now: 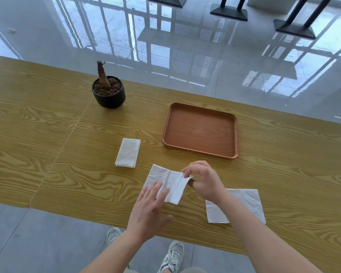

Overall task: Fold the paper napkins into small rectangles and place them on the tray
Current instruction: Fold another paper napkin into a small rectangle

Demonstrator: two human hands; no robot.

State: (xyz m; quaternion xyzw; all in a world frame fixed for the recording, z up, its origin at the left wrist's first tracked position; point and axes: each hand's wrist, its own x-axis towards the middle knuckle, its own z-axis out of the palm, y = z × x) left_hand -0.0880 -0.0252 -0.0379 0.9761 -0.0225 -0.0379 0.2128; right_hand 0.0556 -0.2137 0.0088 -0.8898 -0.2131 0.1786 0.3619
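Pressing the napkin (172, 185) flat on the tabletop (67, 154) with my left fingers (154, 192) straight. My right fingers (187, 170) pinch its lifted 3 o'clock edge. Tray (201, 129) lies at 1 o'clock, apart.

three lots of white paper: one half-folded napkin (173, 186), one flat napkin (250, 203), and one folded pile (128, 152) whose layers are too fine to count. one tray (201, 131). one potted stump (109, 97). two hands, the left hand (146, 211) and the right hand (203, 180). two shoes (172, 255). three black stand bases (228, 12) on the floor. one bench (47, 134).
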